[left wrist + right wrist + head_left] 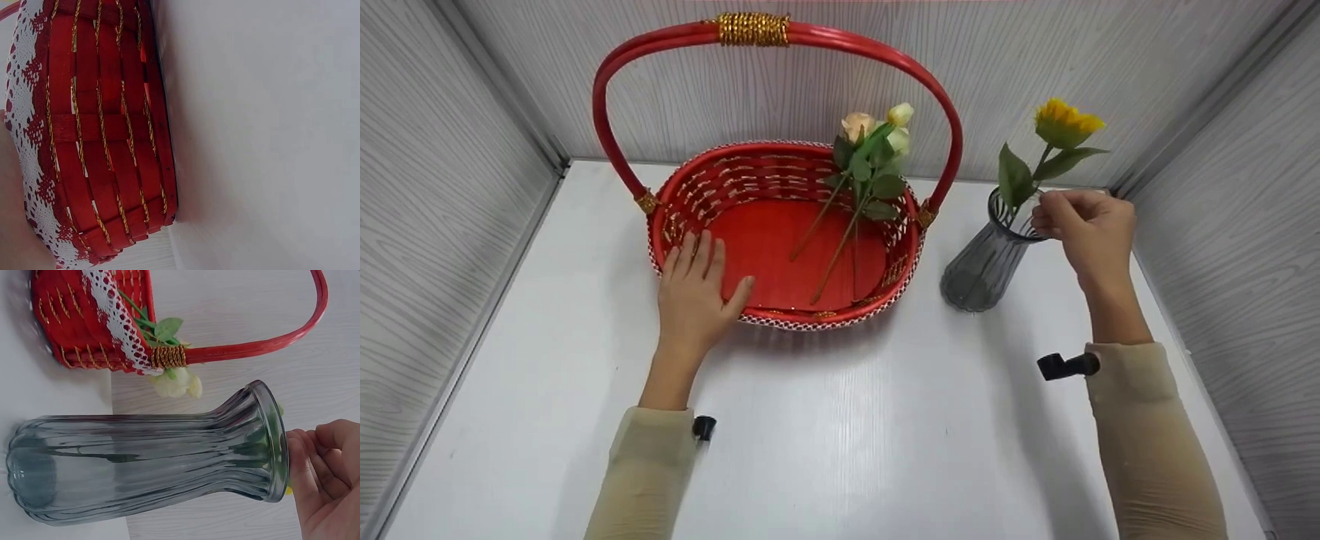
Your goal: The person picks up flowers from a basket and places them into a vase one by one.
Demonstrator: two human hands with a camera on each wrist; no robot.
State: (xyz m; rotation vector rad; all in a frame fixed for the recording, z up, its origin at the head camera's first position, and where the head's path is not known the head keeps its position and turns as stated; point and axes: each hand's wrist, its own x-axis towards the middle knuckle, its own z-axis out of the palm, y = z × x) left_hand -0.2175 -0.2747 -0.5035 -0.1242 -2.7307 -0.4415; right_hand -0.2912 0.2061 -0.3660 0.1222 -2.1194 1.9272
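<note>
My left hand point(695, 300) rests with spread fingers on the near-left rim of a red woven basket point(802, 319). In the left wrist view, part of that hand point(19, 208) lies over the basket's lace edge point(31, 140). At the right, my right hand point(1091, 229) has curled fingers at the rim of a grey ribbed glass vase point(982, 274), seeming to pinch it. A yellow sunflower point(1065, 127) stands in the vase, its stem visible through the glass. The right wrist view shows the thumb and fingers point(329, 472) against the vase's rim point(270, 439).
Several artificial flowers lie in the basket's right side, among them a peach rose point(857, 126) and a pale yellow bud point(900, 114). The tall arched basket handle point(870, 46) rises above. Grey panels point(1245, 247) enclose the white table point(840, 450).
</note>
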